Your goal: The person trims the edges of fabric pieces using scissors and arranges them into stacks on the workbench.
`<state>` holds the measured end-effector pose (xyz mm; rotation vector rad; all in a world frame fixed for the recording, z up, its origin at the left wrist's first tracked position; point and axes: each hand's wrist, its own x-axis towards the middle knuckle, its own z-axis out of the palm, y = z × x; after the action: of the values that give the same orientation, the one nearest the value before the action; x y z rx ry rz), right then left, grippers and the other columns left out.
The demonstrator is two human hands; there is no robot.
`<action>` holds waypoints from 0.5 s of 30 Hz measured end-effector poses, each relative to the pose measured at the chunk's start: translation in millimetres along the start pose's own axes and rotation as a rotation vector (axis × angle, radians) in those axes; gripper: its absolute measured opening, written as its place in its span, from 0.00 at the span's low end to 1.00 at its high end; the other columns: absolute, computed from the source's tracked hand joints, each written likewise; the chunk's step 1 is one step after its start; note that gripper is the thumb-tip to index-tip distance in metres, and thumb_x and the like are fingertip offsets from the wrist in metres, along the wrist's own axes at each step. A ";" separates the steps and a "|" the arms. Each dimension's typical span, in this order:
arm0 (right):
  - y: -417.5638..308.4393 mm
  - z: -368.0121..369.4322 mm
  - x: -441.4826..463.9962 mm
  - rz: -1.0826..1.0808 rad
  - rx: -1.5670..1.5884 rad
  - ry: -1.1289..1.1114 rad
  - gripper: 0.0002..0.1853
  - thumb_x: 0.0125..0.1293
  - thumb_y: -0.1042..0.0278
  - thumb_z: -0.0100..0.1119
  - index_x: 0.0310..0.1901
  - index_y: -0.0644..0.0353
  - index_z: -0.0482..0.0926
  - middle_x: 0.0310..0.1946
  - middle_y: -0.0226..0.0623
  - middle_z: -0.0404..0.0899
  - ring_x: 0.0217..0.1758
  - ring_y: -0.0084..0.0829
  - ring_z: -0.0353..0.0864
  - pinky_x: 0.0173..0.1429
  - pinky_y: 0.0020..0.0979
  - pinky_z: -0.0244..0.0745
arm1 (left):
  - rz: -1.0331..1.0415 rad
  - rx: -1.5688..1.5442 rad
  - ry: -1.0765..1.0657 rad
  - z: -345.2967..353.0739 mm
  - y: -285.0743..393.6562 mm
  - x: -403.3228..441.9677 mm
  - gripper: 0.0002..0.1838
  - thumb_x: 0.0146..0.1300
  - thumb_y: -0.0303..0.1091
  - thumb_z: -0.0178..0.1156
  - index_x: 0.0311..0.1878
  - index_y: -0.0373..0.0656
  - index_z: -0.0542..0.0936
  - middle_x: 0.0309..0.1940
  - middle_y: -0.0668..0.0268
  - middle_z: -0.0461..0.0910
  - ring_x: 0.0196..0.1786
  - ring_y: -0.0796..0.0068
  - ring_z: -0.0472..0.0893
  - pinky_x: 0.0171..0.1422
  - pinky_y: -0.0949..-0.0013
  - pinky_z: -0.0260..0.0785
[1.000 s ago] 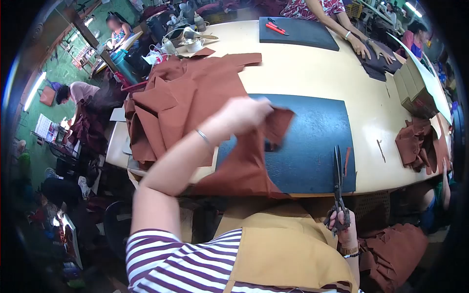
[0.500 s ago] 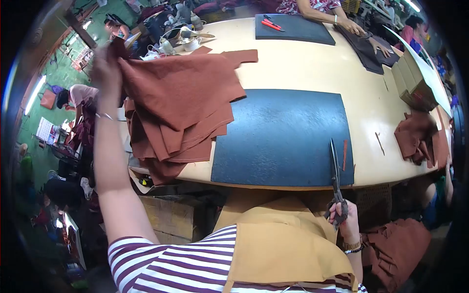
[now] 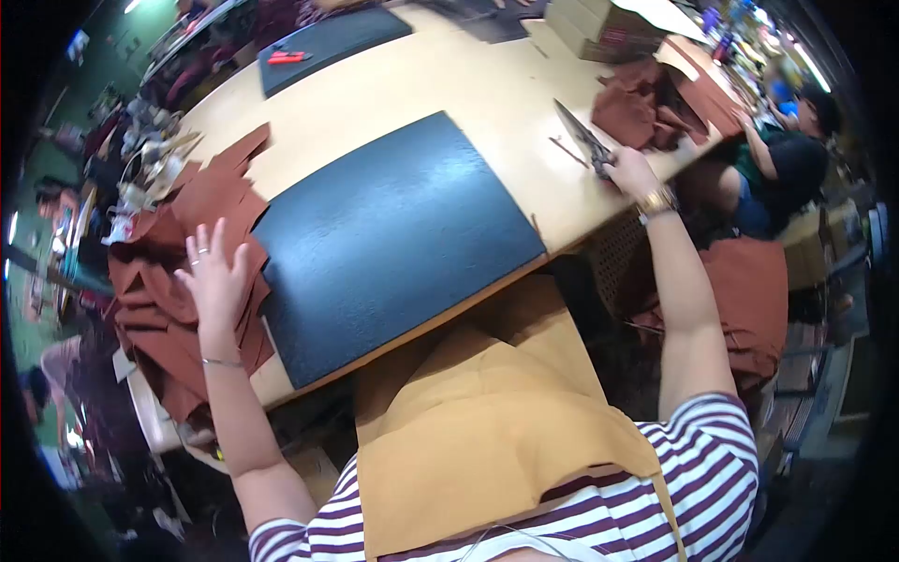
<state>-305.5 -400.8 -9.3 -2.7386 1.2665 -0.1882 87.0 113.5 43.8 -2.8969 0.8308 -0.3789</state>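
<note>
My left hand [image 3: 217,279] has its fingers spread over the pile of rust-brown fabric pieces [image 3: 169,323] at the table's left side. I cannot tell whether it touches the cloth. In my right hand [image 3: 632,173] is a large pair of dark scissors [image 3: 587,139], its blades pointing away over the right part of the table. Between my hands lies a dark rectangular mat [image 3: 403,239], with nothing on its surface. A thin brown scrap [image 3: 567,152] is on the table beside the scissors.
Crumpled brown cloth [image 3: 629,105] lies past the scissors, near a cardboard box [image 3: 585,28]. Another dark mat [image 3: 342,42] carries a red-handled tool [image 3: 288,58]. More brown fabric [image 3: 740,300] hangs below the table's right edge. A seated person [image 3: 773,155] is at the right.
My view has turned to the right. My left hand has let go of the raised fabric, now down on the pile. The scissors have moved up and rightward. The mat's thin strip is gone.
</note>
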 end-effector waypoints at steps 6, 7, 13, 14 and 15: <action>-64.7 16.1 26.4 -0.088 -0.011 0.163 0.22 0.66 0.54 0.47 0.54 0.59 0.76 0.57 0.47 0.73 0.61 0.46 0.72 0.59 0.54 0.68 | 0.465 -0.493 -0.131 -12.7 150.5 -19.4 0.30 0.62 0.53 0.58 0.66 0.55 0.70 0.72 0.58 0.58 0.76 0.57 0.52 0.73 0.35 0.39; -77.9 34.4 16.8 -0.107 0.016 0.255 0.23 0.67 0.52 0.44 0.57 0.57 0.73 0.62 0.45 0.70 0.66 0.45 0.67 0.64 0.57 0.63 | 0.498 -0.561 -0.123 -3.8 166.6 -18.7 0.30 0.63 0.53 0.57 0.66 0.55 0.69 0.72 0.59 0.58 0.76 0.57 0.52 0.73 0.35 0.38; -110.0 35.9 -67.1 -0.448 0.393 0.029 0.19 0.66 0.60 0.48 0.55 0.61 0.74 0.57 0.47 0.74 0.63 0.44 0.71 0.64 0.42 0.65 | 0.528 -0.640 -0.092 20.4 183.4 -18.7 0.26 0.65 0.52 0.55 0.64 0.53 0.71 0.71 0.58 0.60 0.75 0.57 0.54 0.74 0.39 0.38; -113.7 43.5 -94.2 -0.549 0.402 0.124 0.16 0.64 0.64 0.51 0.51 0.60 0.76 0.54 0.45 0.76 0.61 0.43 0.73 0.62 0.40 0.67 | 0.532 -0.661 -0.102 20.2 180.0 -18.7 0.26 0.65 0.51 0.55 0.64 0.52 0.72 0.71 0.58 0.61 0.75 0.56 0.54 0.74 0.39 0.39; -114.3 48.8 -121.7 -0.637 0.399 0.225 0.14 0.62 0.68 0.53 0.48 0.60 0.77 0.51 0.44 0.78 0.59 0.42 0.74 0.61 0.39 0.69 | 0.551 -0.688 -0.111 18.8 179.0 -17.9 0.25 0.65 0.49 0.56 0.63 0.52 0.73 0.70 0.58 0.61 0.75 0.56 0.55 0.74 0.39 0.39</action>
<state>-290.2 -231.7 -46.8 -2.6975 0.2851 -0.7300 -13.5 -27.7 -7.9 -2.9866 1.9847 0.1601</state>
